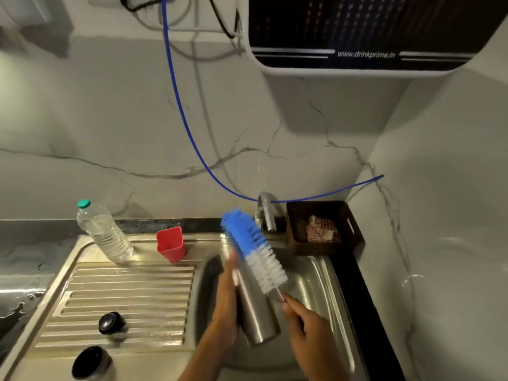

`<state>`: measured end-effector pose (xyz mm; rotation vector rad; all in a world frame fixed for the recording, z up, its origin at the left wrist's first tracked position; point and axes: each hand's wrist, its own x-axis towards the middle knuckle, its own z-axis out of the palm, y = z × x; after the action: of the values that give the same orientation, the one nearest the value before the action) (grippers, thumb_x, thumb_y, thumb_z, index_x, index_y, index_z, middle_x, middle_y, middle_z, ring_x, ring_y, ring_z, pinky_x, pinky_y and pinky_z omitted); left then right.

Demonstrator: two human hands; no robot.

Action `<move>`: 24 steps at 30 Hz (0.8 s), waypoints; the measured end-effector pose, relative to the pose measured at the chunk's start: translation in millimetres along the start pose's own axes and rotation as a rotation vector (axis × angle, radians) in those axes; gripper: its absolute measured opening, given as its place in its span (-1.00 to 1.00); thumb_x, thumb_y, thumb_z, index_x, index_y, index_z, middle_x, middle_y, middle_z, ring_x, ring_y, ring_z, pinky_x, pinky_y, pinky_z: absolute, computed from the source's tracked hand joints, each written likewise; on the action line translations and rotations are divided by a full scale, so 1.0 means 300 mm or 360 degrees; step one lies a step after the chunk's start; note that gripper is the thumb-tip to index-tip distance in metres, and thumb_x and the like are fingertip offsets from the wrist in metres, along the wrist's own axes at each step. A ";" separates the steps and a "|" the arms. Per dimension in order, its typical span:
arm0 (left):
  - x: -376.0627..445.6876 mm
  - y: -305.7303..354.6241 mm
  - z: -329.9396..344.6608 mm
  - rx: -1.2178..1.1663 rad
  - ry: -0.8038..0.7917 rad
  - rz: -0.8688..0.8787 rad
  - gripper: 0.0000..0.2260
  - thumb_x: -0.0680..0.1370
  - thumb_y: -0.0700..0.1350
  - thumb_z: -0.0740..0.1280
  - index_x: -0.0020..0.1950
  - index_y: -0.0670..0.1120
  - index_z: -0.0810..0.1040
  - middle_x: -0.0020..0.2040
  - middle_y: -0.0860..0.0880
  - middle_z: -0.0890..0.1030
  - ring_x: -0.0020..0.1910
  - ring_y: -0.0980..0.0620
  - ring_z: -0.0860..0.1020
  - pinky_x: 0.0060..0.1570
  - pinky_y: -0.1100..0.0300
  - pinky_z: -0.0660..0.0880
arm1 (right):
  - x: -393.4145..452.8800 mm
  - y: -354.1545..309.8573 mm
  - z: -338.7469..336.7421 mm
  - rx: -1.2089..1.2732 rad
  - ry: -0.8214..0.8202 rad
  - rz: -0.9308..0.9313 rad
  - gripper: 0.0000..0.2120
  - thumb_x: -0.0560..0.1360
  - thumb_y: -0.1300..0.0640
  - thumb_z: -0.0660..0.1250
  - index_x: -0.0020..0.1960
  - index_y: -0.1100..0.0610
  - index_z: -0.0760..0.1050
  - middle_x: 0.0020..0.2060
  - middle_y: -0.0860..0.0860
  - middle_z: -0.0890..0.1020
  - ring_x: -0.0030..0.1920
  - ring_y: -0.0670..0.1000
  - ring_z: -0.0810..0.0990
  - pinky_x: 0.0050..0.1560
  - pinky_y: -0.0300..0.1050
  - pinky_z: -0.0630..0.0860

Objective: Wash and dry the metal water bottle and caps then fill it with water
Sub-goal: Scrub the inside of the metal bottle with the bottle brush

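Observation:
Over the sink basin point(319, 281), my left hand point(226, 295) grips the steel water bottle point(254, 312), tilted with its mouth toward the tap. My right hand point(305, 323) holds the thin handle of a bottle brush point(254, 244) with blue and white bristles. The bristles lie along the bottle's upper side, near its mouth. Two dark caps sit on the draining board: a small black cap point(111, 323) on the ridges and a larger one point(92, 362) at the front edge.
A clear plastic bottle point(103, 232) with a green lid and a red cup point(171, 244) stand at the back of the draining board point(132, 295). A tap point(266, 210) rises behind the basin. A brown basket point(324, 228) holds a cloth. A water purifier point(365, 31) hangs above, right.

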<state>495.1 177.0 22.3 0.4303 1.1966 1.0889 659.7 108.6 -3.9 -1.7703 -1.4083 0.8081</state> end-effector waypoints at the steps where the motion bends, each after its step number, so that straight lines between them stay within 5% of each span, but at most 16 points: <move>1: -0.003 -0.019 -0.003 0.0064 -0.0060 0.0002 -0.44 0.55 0.36 0.32 0.35 -0.01 0.58 0.12 -0.18 0.74 0.09 -0.24 0.72 0.17 -0.25 0.61 | 0.021 0.018 0.004 0.0023 -0.0004 0.0014 -0.76 0.38 -0.53 0.05 0.00 -0.70 0.39 -0.06 -0.22 0.73 -0.07 -0.24 0.68 0.01 -0.24 0.59; 4: 0.058 0.026 -0.043 0.0026 0.0040 0.0059 -0.32 0.42 0.38 0.50 0.40 0.02 0.52 0.14 -0.16 0.74 0.09 -0.23 0.73 0.16 -0.26 0.63 | -0.004 0.034 -0.012 -0.0011 -0.0060 0.0015 -0.87 0.44 -0.43 0.21 -0.05 -0.69 0.43 -0.11 -0.26 0.73 -0.15 -0.26 0.68 -0.02 -0.20 0.62; 7: 0.108 0.124 -0.088 -0.0054 0.0164 0.0133 -0.41 0.50 0.38 0.40 0.32 -0.03 0.61 0.12 -0.18 0.74 0.09 -0.24 0.73 0.26 -0.25 0.58 | -0.055 0.040 0.003 -0.0009 -0.0180 0.0009 -0.77 0.40 -0.11 0.53 -0.16 -0.47 0.61 -0.03 -0.20 0.74 -0.08 -0.25 0.67 0.01 -0.37 0.51; 10: 0.056 0.132 -0.074 -0.0110 0.0100 0.0049 -0.43 0.60 0.36 0.25 0.33 -0.07 0.63 0.14 -0.23 0.73 0.12 -0.27 0.71 0.30 -0.27 0.54 | -0.018 -0.007 0.053 -0.0076 -0.0029 -0.0174 -0.83 0.46 -0.37 0.30 0.04 -0.54 0.55 -0.07 -0.30 0.71 -0.11 -0.29 0.66 -0.09 -0.47 0.48; 13: 0.002 0.061 -0.035 0.0003 0.0075 0.0016 -0.38 0.52 0.38 0.37 0.36 -0.07 0.54 0.13 -0.22 0.73 0.09 -0.26 0.72 0.18 -0.27 0.62 | 0.041 -0.016 0.076 -0.0130 -0.0105 -0.0142 -0.73 0.55 -0.10 0.39 0.22 -0.35 0.59 -0.22 -0.21 0.70 -0.25 -0.34 0.61 -0.20 -0.56 0.42; 16: 0.033 0.102 -0.059 -0.0030 0.0324 0.0152 -0.27 0.34 0.40 0.55 0.32 0.03 0.42 0.10 -0.19 0.72 0.00 -0.20 0.75 0.04 -0.26 0.67 | 0.022 -0.022 0.036 -0.0221 -0.0134 -0.0146 -0.59 0.52 -0.03 0.42 0.14 -0.56 0.48 -0.42 -0.23 0.63 -0.38 -0.28 0.59 -0.33 -0.52 0.40; 21: 0.050 0.187 -0.106 -0.0215 0.0249 0.0074 -0.30 0.51 0.47 0.26 0.35 -0.07 0.58 0.12 -0.22 0.74 0.09 -0.25 0.72 0.16 -0.23 0.63 | -0.043 -0.018 0.046 -0.0071 -0.0043 -0.0180 -0.72 0.54 -0.23 0.27 0.11 -0.66 0.41 -0.42 -0.12 0.64 -0.48 -0.26 0.53 -0.37 -0.37 0.45; 24: -0.031 0.096 -0.051 -0.0075 0.0062 0.0033 -0.45 0.63 0.36 0.16 0.27 -0.04 0.64 0.07 -0.16 0.76 0.03 -0.15 0.75 0.09 -0.09 0.62 | 0.023 -0.020 0.103 -0.0091 -0.0019 -0.0167 -0.65 0.55 0.00 0.40 0.23 -0.39 0.55 -0.37 -0.19 0.66 -0.35 -0.29 0.56 -0.20 -0.40 0.47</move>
<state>468.8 178.5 43.7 0.3875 1.2005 1.1456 632.4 120.8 -16.0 -1.7213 -1.5325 0.7308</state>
